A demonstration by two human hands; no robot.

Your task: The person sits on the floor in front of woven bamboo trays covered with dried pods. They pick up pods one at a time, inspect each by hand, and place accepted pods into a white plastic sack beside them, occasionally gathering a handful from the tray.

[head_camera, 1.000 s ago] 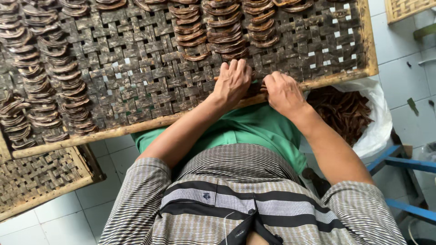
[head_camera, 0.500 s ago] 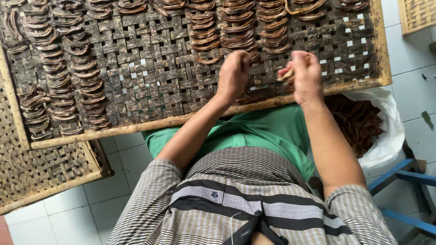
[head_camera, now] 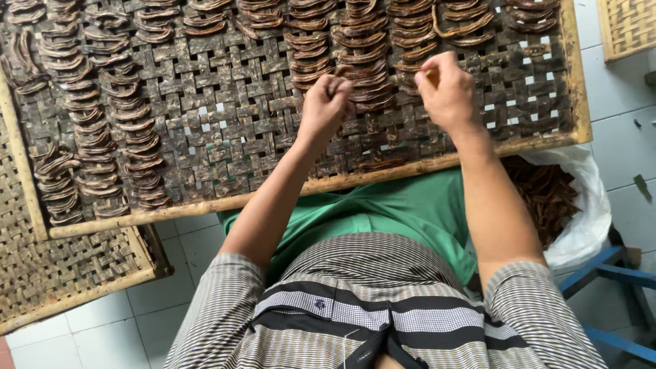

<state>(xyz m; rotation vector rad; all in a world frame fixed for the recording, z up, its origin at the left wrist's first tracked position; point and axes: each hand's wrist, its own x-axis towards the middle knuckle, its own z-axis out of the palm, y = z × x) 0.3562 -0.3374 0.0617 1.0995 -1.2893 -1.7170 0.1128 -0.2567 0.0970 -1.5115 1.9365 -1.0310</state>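
Left hand [head_camera: 326,102] is hovering over the woven drying tray [head_camera: 225,171], fingers curled into a loose fist — what it is gripping, if anything, cannot be told. Right hand [head_camera: 447,89] is pinching a small pale-edged strip [head_camera: 430,74] between thumb and fingers, just above the lower ends of the rows of curved brown strips [head_camera: 362,61] lying across the tray. One loose strip [head_camera: 379,164] is lying near the tray's front wooden rim. A white bag of brown strips [head_camera: 553,198] is sitting beside the right forearm — below the tray edge.
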